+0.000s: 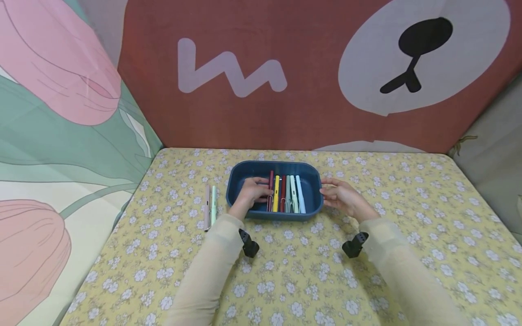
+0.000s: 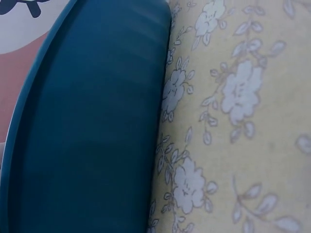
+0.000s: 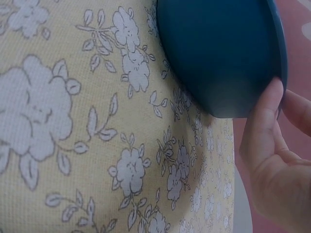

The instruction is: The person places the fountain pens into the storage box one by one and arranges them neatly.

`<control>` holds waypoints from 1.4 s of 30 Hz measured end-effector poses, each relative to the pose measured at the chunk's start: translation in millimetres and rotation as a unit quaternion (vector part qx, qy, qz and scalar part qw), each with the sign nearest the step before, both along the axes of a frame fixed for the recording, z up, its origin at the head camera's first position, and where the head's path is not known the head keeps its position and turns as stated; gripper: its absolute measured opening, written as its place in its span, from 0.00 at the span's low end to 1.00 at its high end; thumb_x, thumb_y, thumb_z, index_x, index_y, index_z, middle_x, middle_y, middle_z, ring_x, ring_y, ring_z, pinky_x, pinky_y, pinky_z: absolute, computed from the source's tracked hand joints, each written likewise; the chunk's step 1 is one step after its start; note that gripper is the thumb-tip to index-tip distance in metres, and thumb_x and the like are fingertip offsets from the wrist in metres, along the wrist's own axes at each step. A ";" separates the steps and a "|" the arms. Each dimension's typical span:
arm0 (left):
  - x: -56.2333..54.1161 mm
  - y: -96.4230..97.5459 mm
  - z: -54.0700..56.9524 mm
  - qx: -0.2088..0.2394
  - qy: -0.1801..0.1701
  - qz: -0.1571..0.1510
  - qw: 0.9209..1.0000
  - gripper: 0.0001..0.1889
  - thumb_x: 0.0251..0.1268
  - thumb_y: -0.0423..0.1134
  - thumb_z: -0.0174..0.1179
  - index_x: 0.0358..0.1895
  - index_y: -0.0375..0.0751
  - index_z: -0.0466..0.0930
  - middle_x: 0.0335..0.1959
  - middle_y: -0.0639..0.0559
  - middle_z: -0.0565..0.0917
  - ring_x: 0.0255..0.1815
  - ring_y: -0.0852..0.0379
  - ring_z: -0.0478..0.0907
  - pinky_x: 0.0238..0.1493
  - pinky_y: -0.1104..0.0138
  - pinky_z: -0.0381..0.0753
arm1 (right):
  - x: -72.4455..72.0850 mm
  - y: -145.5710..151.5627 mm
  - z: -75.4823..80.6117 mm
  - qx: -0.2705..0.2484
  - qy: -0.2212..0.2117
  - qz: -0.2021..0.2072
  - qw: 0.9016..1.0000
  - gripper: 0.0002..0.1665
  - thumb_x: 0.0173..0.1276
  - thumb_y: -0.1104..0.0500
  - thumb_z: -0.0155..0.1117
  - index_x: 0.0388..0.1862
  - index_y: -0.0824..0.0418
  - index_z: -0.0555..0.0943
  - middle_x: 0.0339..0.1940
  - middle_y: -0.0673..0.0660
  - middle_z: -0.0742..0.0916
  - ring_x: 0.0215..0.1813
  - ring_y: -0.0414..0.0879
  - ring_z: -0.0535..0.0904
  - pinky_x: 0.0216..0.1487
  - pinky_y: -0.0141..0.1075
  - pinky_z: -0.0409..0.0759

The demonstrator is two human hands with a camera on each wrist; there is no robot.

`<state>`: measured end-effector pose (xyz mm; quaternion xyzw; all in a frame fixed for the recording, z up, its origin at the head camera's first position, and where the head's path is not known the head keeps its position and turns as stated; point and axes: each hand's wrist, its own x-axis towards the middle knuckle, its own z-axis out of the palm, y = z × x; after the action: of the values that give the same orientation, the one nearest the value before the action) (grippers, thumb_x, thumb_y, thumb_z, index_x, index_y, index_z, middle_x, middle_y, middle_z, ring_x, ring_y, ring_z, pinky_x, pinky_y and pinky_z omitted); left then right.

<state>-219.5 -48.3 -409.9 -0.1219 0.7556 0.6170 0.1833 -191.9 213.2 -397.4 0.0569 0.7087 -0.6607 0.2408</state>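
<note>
My left hand point(image 1: 250, 192) reaches over the near left part of a dark blue box point(image 1: 234, 181) and pinches a dark red pen point(image 1: 271, 177), the leftmost of a row in the box. Beside it lie a yellow pen point(image 1: 276, 194), another dark red pen point(image 1: 283, 190), and grey-green, pale green and pale blue pens point(image 1: 301, 194). At the box's right end, my right hand point(image 1: 344, 197) holds the rim, with one fingertip on the outer wall in the right wrist view. The left wrist view shows the box's outer wall point(image 2: 92, 121); the left hand's fingers are hidden there.
Left of the box, a mauve pen point(image 1: 206, 208) and a mint green pen point(image 1: 214, 203) lie side by side on the yellow flowered tablecloth point(image 1: 285, 271). Printed fabric walls stand behind the table point(image 1: 244, 122) and at both sides.
</note>
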 end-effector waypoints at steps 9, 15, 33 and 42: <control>-1.2 3.3 -0.8 0.010 -0.005 -0.002 1.000 0.25 0.59 0.25 0.63 0.62 0.34 0.73 0.58 0.38 0.79 0.53 0.45 0.82 0.46 0.62 0.87 | -0.8 1.6 0.4 -0.008 0.001 0.002 1.000 0.34 0.74 0.63 0.49 0.75 0.66 0.52 0.33 0.44 0.84 0.34 0.33 0.82 0.39 0.27 0.84; -1.2 3.7 -1.6 0.007 -0.007 -0.001 1.000 0.25 0.58 0.25 0.63 0.61 0.33 0.73 0.57 0.37 0.80 0.52 0.46 0.82 0.44 0.62 0.87 | -0.4 1.5 -0.2 -0.009 -0.001 0.002 1.000 0.34 0.74 0.63 0.50 0.75 0.66 0.52 0.31 0.43 0.85 0.33 0.33 0.82 0.38 0.26 0.84; 1.5 3.1 -1.8 -0.026 0.000 -0.020 0.999 0.23 0.60 0.27 0.63 0.60 0.32 0.74 0.54 0.36 0.81 0.52 0.45 0.82 0.43 0.63 0.88 | 0.3 -0.4 0.9 -0.012 -0.009 -0.006 1.000 0.34 0.73 0.65 0.50 0.74 0.67 0.53 0.28 0.44 0.85 0.32 0.35 0.81 0.36 0.26 0.83; 1.7 2.6 -1.7 -0.031 0.003 -0.022 0.999 0.24 0.60 0.27 0.62 0.61 0.31 0.73 0.56 0.36 0.80 0.53 0.45 0.82 0.44 0.63 0.87 | 0.0 -0.6 0.9 -0.011 -0.010 -0.008 1.000 0.33 0.73 0.64 0.51 0.74 0.66 0.54 0.29 0.44 0.85 0.32 0.35 0.82 0.37 0.27 0.84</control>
<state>-217.8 -45.6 -411.6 -0.1091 0.7773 0.5894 0.1911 -191.8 212.6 -396.5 0.0664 0.6982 -0.6700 0.2432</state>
